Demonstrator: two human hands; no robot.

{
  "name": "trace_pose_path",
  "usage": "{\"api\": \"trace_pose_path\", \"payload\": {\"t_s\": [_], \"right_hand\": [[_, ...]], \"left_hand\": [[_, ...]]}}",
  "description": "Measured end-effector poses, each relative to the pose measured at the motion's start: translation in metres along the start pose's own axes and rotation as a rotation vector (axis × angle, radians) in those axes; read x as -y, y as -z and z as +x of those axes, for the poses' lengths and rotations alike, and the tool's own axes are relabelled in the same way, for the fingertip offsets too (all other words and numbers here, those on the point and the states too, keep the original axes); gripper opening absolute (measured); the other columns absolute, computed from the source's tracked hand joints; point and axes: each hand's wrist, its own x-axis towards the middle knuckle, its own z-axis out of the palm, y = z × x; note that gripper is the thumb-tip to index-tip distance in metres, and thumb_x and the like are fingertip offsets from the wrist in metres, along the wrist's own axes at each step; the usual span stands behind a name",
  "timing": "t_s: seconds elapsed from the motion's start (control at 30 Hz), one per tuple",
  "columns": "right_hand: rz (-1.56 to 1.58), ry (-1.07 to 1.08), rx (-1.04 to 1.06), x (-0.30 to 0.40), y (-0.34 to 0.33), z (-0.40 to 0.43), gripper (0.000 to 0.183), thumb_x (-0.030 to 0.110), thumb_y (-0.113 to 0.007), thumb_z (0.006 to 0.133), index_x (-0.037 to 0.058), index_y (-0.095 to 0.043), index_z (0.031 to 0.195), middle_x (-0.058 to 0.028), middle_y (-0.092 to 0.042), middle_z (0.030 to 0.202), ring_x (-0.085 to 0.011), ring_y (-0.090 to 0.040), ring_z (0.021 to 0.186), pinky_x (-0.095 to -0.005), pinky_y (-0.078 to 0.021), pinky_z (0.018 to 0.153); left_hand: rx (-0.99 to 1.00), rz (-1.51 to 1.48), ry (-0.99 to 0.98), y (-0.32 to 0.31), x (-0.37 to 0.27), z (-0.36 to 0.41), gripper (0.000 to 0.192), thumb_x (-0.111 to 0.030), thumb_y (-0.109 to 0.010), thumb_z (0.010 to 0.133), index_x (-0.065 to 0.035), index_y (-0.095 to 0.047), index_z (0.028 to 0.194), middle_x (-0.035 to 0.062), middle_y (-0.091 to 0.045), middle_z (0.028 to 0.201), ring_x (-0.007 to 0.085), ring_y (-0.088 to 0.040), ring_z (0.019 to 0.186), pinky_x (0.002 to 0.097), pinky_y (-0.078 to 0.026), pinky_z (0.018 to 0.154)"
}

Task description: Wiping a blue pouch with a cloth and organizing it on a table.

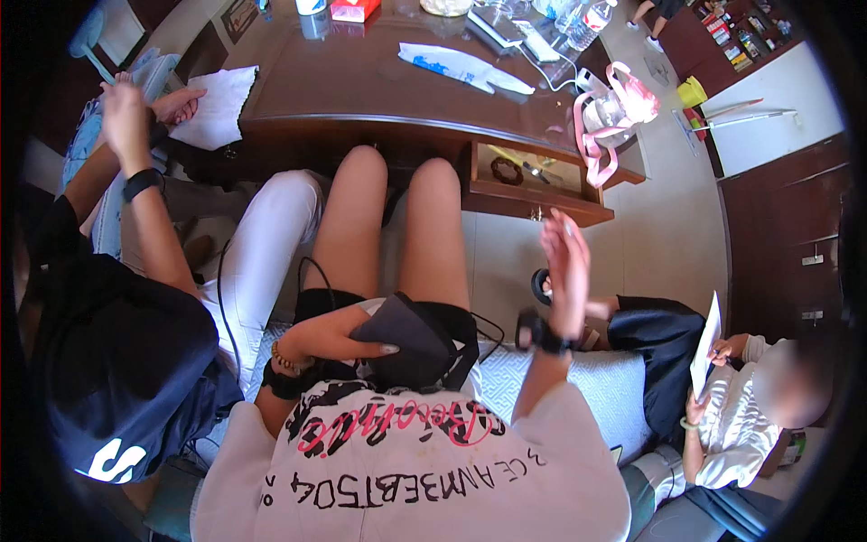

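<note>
My left hand (pixel 332 335), with a beaded bracelet at the wrist, lies in my lap and grips a dark grey, flat, flexible-looking object (pixel 406 332); its exact kind cannot be told. The thumb rests on top, and the other fingers are partly hidden. My right hand (pixel 567 271) is raised at my right side, holding nothing, with its fingers extended and a black band on the wrist. Beyond it, the desk's wooden drawer (pixel 542 203) is pulled out, with a dark beaded bracelet (pixel 506 171) and a wristwatch-like item (pixel 538 173) inside.
The brown desk (pixel 339 81) bears a plastic wrapper (pixel 460 66), bottles, cables and a clear bottle with a pink strap (pixel 609 118) near its right corner. At left, a person's raised hand (pixel 125 118) is near another hand on a white towel (pixel 220 108). A person at right holds paper (pixel 706 345).
</note>
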Motion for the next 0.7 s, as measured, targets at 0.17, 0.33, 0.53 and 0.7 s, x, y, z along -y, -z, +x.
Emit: {"api": "trace_pose_path", "payload": {"t_s": [0.17, 0.33, 0.53, 0.7], "right_hand": [[0.239, 0.568, 0.308, 0.069, -0.048, -0.129, 0.026, 0.015, -0.055, 0.077, -0.0009, -0.052, 0.098, -0.0133, -0.049, 0.096, -0.0229, -0.050, 0.083, -0.0332, -0.0416, 0.068], [0.591, 0.923, 0.832, 0.120, -0.142, -0.123, 0.017, 0.016, -0.054, 0.080, 0.0099, -0.057, 0.096, -0.0106, -0.055, 0.088, -0.0171, -0.055, 0.074, -0.0262, -0.0423, 0.055], [0.687, 0.996, 0.842, 0.123, -0.145, -0.118, 0.026, 0.015, -0.064, 0.073, 0.0145, -0.058, 0.099, -0.0061, -0.052, 0.101, -0.0175, -0.054, 0.089, -0.0316, -0.0437, 0.073], [0.554, 0.944, 0.882, 0.127, -0.147, -0.124, 0.027, 0.015, -0.065, 0.073, 0.0146, -0.058, 0.099, -0.0053, -0.051, 0.102, -0.0181, -0.053, 0.090, -0.0329, -0.0432, 0.074]], "left_hand": [[-0.090, -0.163, -0.034, -0.003, 0.004, -0.007, 0.024, -0.015, -0.060, 0.078, 0.0028, -0.055, 0.094, 0.0032, -0.058, 0.079, 0.0069, -0.052, 0.066, 0.0195, -0.043, 0.056], [-0.217, -0.089, -0.152, 0.000, 0.007, 0.002, 0.028, -0.020, -0.059, 0.080, 0.0034, -0.056, 0.093, 0.0027, -0.059, 0.073, 0.0062, -0.049, 0.067, 0.0214, -0.041, 0.062], [-0.247, -0.031, -0.238, -0.004, 0.013, 0.002, 0.025, -0.021, -0.059, 0.079, 0.0037, -0.058, 0.084, 0.0045, -0.058, 0.068, 0.0078, -0.049, 0.063, 0.0243, -0.041, 0.059], [-0.527, -0.113, -0.168, -0.005, -0.003, -0.006, 0.028, -0.018, -0.055, 0.083, 0.0031, -0.053, 0.100, 0.0079, -0.059, 0.087, 0.0115, -0.052, 0.079, 0.0250, -0.042, 0.074]]}}
